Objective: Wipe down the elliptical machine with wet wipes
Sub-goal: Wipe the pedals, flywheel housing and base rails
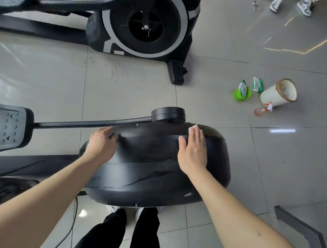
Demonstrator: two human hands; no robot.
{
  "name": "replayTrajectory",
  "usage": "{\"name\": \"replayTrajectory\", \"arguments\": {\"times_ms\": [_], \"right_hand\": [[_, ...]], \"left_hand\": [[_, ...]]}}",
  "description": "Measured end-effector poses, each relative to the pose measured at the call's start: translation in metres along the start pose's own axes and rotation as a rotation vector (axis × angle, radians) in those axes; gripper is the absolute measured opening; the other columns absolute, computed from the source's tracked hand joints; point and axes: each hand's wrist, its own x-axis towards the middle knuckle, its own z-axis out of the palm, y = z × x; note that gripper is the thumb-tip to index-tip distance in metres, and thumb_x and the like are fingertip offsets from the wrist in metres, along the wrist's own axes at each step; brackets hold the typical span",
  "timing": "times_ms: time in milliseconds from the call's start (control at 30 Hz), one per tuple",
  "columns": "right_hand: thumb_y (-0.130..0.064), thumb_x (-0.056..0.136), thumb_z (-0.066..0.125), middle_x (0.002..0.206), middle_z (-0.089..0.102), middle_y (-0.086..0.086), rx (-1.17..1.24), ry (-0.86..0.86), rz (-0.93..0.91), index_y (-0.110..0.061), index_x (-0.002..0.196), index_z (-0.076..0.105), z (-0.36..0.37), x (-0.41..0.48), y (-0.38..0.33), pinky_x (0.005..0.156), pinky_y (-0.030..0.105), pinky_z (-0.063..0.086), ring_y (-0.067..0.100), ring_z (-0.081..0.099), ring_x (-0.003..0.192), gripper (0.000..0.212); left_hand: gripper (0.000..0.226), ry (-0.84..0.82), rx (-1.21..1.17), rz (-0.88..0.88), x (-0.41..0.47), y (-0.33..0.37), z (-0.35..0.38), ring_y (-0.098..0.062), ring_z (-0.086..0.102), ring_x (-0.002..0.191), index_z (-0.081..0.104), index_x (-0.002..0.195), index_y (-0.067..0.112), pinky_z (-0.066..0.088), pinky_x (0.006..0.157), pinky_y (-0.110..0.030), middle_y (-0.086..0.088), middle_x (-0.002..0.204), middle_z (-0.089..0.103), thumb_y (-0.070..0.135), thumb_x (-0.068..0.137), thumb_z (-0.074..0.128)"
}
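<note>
Below me is the black rounded flywheel housing (153,171) of the elliptical machine, with its crank arm (92,123) running left to a studded pedal (7,127). My right hand (192,150) lies flat on the housing's top with straight fingers, pressing a white wet wipe (191,128) that peeks out past the fingertips. My left hand (101,145) rests on the housing's left shoulder, fingers lightly curved over the edge near the crank arm, holding nothing.
A second elliptical (145,25) stands ahead on the grey tiled floor. To the right lie a green cup with a wipe pack (242,92), another wipe pack (257,84), a tipped white bin (278,94) and a spray bottle (262,110). Someone's shoes (291,5) show far right.
</note>
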Motion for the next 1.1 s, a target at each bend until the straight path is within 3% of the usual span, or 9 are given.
{"name": "replayTrajectory", "arguments": {"times_ms": [67, 200, 367, 500, 667, 800, 900, 1000, 1100], "right_hand": [[-0.053, 0.103, 0.011, 0.17, 0.016, 0.014, -0.04, 0.031, 0.034, -0.002, 0.16, 0.022, 0.007, -0.001, -0.028, 0.128, 0.043, 0.007, 0.027, 0.009, 0.157, 0.077], [-0.051, 0.1, 0.015, 0.165, 0.027, 0.019, -0.086, -0.008, -0.254, 0.003, 0.154, 0.036, 0.033, -0.021, -0.105, 0.127, 0.048, 0.009, 0.032, 0.017, 0.155, 0.08], [-0.05, 0.106, 0.025, 0.171, 0.01, 0.01, -0.193, -0.126, -0.533, -0.005, 0.161, 0.023, 0.045, -0.033, -0.118, 0.128, 0.041, -0.001, 0.021, 0.0, 0.159, 0.071], [-0.056, 0.103, 0.021, 0.172, 0.0, 0.006, -0.143, -0.041, -0.415, -0.01, 0.163, 0.014, 0.021, -0.033, -0.049, 0.129, 0.039, -0.001, 0.019, -0.006, 0.158, 0.076], [-0.069, 0.093, 0.002, 0.17, -0.014, 0.01, 0.054, -0.018, 0.187, -0.007, 0.162, -0.005, 0.011, -0.031, 0.001, 0.128, 0.043, 0.0, 0.022, -0.01, 0.158, 0.094], [-0.058, 0.101, 0.022, 0.169, -0.004, 0.024, -0.046, 0.07, -0.006, 0.004, 0.16, 0.007, 0.037, -0.084, -0.058, 0.128, 0.05, 0.001, 0.034, -0.007, 0.158, 0.086], [-0.057, 0.105, 0.022, 0.167, -0.025, 0.016, -0.161, -0.072, -0.199, -0.002, 0.16, -0.011, 0.053, -0.13, -0.093, 0.128, 0.048, -0.004, 0.028, -0.026, 0.154, 0.085], [-0.056, 0.105, 0.024, 0.169, -0.021, 0.009, -0.144, -0.058, -0.307, -0.007, 0.162, -0.006, 0.047, -0.122, -0.069, 0.129, 0.044, 0.001, 0.02, -0.022, 0.155, 0.082], [-0.058, 0.101, 0.02, 0.171, -0.007, 0.013, -0.098, 0.024, -0.108, -0.006, 0.163, 0.004, 0.034, -0.091, -0.005, 0.129, 0.043, 0.002, 0.026, -0.008, 0.158, 0.083]], "left_hand": [[0.024, 0.049, -0.027, 0.036, -0.004, -0.004, -0.003, -0.037, 0.061, 0.096, 0.067, 0.083, 0.011, 0.042, 0.075, -0.034, -0.005, 0.088, 0.065, 0.025, 0.098, 0.056], [0.023, 0.143, -0.051, -0.032, -0.013, -0.003, -0.011, -0.032, 0.065, 0.095, 0.079, 0.095, 0.012, 0.048, 0.079, -0.034, -0.006, 0.096, 0.075, 0.028, 0.097, 0.063], [0.042, 0.122, -0.109, -0.133, -0.012, 0.006, -0.012, -0.031, 0.061, 0.072, 0.073, 0.084, 0.014, 0.043, 0.063, -0.035, -0.009, 0.069, 0.066, 0.041, 0.101, 0.047], [0.028, 0.111, -0.124, -0.015, -0.013, 0.012, 0.002, -0.027, 0.061, 0.111, 0.074, 0.109, 0.013, 0.045, 0.09, -0.032, -0.003, 0.117, 0.068, 0.029, 0.097, 0.053], [0.038, 0.078, -0.082, 0.086, -0.029, 0.022, 0.017, -0.03, 0.044, 0.132, 0.064, 0.132, 0.01, 0.031, 0.113, -0.036, -0.008, 0.143, 0.054, 0.021, 0.096, 0.058], [0.045, 0.049, 0.006, 0.095, -0.037, 0.02, 0.024, -0.034, 0.038, 0.135, 0.058, 0.139, 0.012, 0.029, 0.114, -0.041, -0.008, 0.15, 0.047, 0.022, 0.096, 0.06], [0.046, 0.04, 0.024, 0.082, -0.043, 0.025, 0.024, -0.034, 0.036, 0.137, 0.056, 0.141, 0.013, 0.03, 0.115, -0.044, -0.007, 0.151, 0.046, 0.023, 0.096, 0.058], [0.046, 0.057, 0.033, 0.103, -0.045, 0.033, 0.021, -0.034, 0.035, 0.137, 0.056, 0.14, 0.013, 0.03, 0.115, -0.044, -0.007, 0.151, 0.046, 0.022, 0.095, 0.057], [0.046, 0.023, 0.074, 0.147, -0.05, 0.041, 0.023, -0.034, 0.035, 0.137, 0.056, 0.14, 0.013, 0.029, 0.115, -0.044, -0.007, 0.151, 0.046, 0.022, 0.096, 0.057]]}}
